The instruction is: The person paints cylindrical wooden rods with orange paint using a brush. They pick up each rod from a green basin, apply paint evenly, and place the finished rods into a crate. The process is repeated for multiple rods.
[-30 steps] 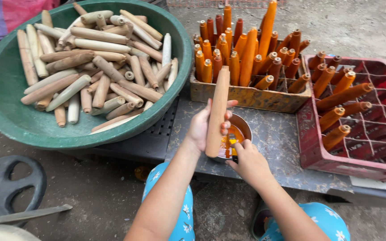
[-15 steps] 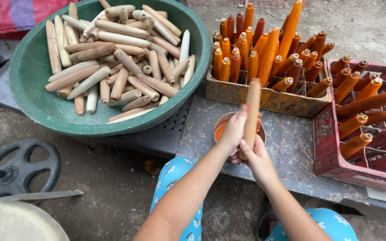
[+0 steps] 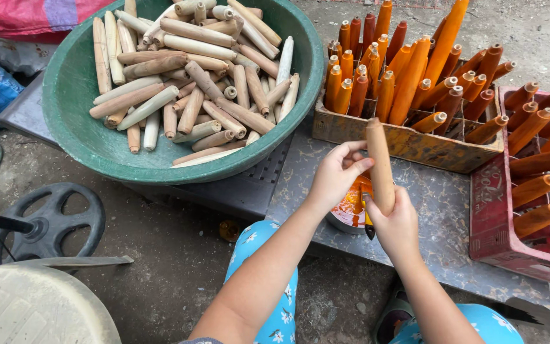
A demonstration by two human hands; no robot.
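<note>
My right hand grips the lower end of a brown wooden stick and holds it upright over a small bowl of orange paint. A yellow-handled brush lies tucked against that hand. The fingertips of my left hand touch the stick's middle from the left. A big green basin at the upper left holds several bare wooden sticks. Behind the bowl, a wooden crate is packed with orange-painted sticks.
A red plastic crate with more orange sticks stands on the right of the grey mottled tabletop. A black wheel and a pale plastic seat sit on the ground at the lower left. My blue flowered trouser knees show below.
The stick has stayed upright over the paint bowl. My left hand has opened from a wrap around it to fingertips only, while my right hand now grips its lower end.
</note>
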